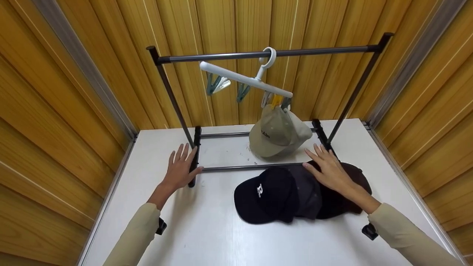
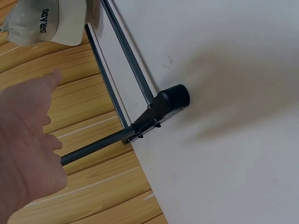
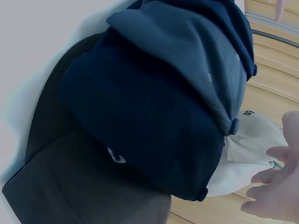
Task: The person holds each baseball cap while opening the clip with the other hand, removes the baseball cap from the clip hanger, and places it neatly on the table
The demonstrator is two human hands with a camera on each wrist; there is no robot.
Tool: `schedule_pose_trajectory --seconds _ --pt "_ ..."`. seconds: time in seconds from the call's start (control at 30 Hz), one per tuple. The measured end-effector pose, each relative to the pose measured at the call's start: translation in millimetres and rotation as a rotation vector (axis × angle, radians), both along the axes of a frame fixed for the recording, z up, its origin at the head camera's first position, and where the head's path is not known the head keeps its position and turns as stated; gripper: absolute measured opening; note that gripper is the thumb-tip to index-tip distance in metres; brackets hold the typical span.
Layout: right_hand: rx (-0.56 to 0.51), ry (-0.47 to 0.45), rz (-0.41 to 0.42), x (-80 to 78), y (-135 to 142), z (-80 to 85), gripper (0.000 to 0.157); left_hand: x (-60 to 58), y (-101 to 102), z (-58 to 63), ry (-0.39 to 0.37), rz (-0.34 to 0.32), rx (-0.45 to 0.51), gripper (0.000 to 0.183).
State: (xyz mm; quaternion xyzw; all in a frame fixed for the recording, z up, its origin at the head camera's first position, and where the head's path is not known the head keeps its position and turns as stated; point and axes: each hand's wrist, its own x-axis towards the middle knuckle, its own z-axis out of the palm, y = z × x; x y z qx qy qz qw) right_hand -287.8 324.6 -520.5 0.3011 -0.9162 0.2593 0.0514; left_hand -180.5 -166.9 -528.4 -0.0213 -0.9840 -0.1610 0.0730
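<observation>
My left hand (image 1: 178, 170) hovers with fingers spread beside the left foot of a dark metal rack (image 1: 232, 56), palm down and holding nothing. Fingers also spread, my right hand (image 1: 330, 171) is held over a row of nested caps on the white table. In front is a navy cap (image 1: 275, 197) with a white letter; behind it come a dark grey cap (image 1: 306, 195) and a dark brown cap (image 1: 356, 177), partly hidden under my hand. From the rack's bar hangs a white hanger (image 1: 236, 76), tilted down to the right. Beige caps (image 1: 275, 135) are clipped at its lower end.
Green clothespins (image 1: 242, 92) and a white one (image 1: 222, 85) dangle from the hanger's higher side. The rack's base bars (image 1: 251, 167) run low across the table (image 1: 207, 229). Wood-patterned walls (image 1: 218, 22) enclose the back and both sides.
</observation>
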Motion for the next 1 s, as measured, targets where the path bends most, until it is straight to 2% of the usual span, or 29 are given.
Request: schedule_pose_trajectory --seconds 0.17,0.33,0.57,0.83,1.0 --pt "0.075 -0.049 -0.003 -3.2 1.5 -4.4 0.061 -12.2 15.9 5.4 0.01 -0.026 0.017 0.076" --pt "0.093 -0.055 0.003 -4.4 1.8 -6.6 0.062 -27.2 33.6 10.8 -0.006 -0.068 -0.008 0.077" --pt "0.085 -0.088 -0.006 -3.4 10.1 -4.9 0.061 -58.0 67.1 16.3 -0.017 -0.143 -0.034 0.078" --pt "0.082 -0.106 -0.01 -5.8 10.9 -4.4 0.059 -96.1 113.3 43.8 -0.006 -0.235 -0.029 0.066" --pt "0.065 -0.11 -0.014 -5.9 8.5 -8.8 0.058 -122.1 148.0 56.6 -0.037 -0.276 -0.023 0.063"
